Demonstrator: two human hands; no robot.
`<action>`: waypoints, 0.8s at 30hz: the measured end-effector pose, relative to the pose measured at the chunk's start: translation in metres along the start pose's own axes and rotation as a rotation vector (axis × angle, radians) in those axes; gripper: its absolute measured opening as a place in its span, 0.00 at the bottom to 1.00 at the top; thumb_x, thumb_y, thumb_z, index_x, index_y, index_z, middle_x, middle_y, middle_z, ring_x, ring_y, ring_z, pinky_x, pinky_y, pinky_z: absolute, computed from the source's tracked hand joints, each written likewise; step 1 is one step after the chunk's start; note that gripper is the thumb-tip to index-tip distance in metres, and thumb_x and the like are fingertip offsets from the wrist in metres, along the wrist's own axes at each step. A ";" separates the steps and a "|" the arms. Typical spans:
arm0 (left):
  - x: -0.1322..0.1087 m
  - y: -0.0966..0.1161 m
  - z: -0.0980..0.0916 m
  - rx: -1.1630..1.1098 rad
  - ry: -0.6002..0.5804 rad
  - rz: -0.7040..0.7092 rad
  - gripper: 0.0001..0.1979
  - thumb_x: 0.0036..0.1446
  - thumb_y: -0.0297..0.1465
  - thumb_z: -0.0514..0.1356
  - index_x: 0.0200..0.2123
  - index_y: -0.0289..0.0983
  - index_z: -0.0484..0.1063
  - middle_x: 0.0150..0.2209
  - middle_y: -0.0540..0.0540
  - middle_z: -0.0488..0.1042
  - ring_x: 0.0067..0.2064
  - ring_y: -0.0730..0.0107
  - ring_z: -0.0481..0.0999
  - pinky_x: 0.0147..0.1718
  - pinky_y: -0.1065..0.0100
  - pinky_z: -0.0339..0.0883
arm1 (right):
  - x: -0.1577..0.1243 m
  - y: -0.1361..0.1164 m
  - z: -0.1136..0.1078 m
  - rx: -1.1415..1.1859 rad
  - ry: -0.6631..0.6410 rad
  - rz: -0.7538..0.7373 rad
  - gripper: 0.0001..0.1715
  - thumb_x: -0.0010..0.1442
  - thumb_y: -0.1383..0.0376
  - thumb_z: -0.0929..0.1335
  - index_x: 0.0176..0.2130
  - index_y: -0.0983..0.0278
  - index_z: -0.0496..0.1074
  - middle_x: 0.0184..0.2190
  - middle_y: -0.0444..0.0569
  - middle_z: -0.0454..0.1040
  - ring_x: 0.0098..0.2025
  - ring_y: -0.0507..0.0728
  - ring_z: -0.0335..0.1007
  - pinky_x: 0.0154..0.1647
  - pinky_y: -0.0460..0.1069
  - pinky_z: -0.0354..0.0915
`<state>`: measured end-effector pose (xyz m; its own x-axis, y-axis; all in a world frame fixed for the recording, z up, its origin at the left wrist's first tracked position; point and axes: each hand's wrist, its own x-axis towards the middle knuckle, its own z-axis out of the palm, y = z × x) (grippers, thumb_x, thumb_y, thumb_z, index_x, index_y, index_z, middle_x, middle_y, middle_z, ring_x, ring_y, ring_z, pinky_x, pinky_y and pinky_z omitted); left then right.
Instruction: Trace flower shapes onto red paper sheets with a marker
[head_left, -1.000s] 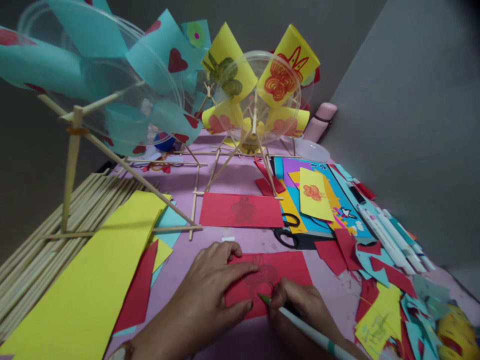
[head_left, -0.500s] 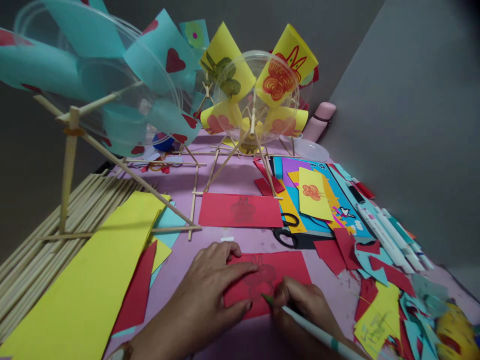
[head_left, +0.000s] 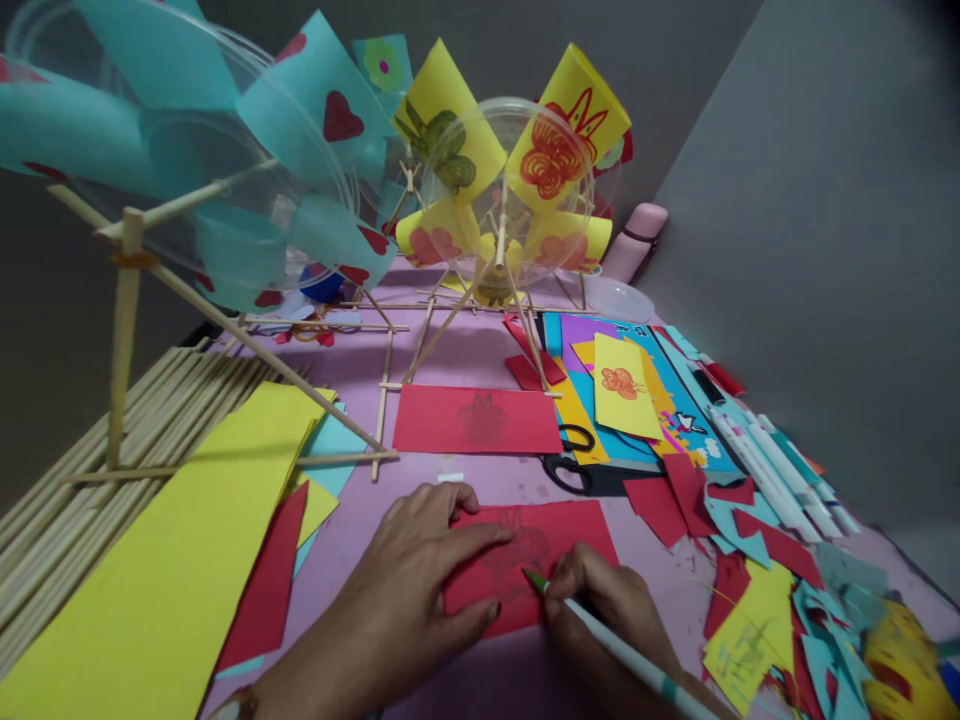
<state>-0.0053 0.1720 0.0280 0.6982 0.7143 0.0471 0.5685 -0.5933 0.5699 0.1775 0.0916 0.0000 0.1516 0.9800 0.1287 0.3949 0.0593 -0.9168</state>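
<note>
Pink table [head_left: 480, 362], grey wall [head_left: 825, 250]; left hand [head_left: 420, 572] spread on card [head_left: 579, 524], right hand [head_left: 604, 608] pinching probable marker [head_left: 626, 657].

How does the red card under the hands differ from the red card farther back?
The near card is pinned by the left hand and the right hand presses a pen on it; the far card lies untouched. The near card is partly covered; the far card shows whole. Both are red with a faint eared drawing.
</note>
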 end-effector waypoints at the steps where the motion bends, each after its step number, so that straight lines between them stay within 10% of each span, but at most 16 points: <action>1: 0.000 0.000 0.000 -0.002 0.003 0.000 0.26 0.48 0.30 0.63 0.52 0.52 0.68 0.50 0.47 0.64 0.51 0.55 0.62 0.48 0.55 0.59 | 0.001 0.000 0.001 -0.022 0.003 -0.029 0.07 0.52 0.65 0.61 0.23 0.59 0.56 0.15 0.37 0.56 0.16 0.49 0.48 0.16 0.44 0.47; 24: 0.000 -0.001 0.001 0.022 0.018 0.034 0.27 0.48 0.29 0.63 0.53 0.52 0.67 0.50 0.47 0.64 0.51 0.56 0.62 0.49 0.55 0.58 | 0.006 -0.004 -0.006 -0.266 -0.028 -0.144 0.07 0.48 0.71 0.60 0.22 0.60 0.59 0.13 0.38 0.61 0.14 0.48 0.55 0.13 0.41 0.52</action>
<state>-0.0054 0.1721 0.0269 0.7097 0.6998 0.0814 0.5540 -0.6257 0.5492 0.1826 0.0959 0.0071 0.0534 0.9701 0.2366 0.6348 0.1499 -0.7580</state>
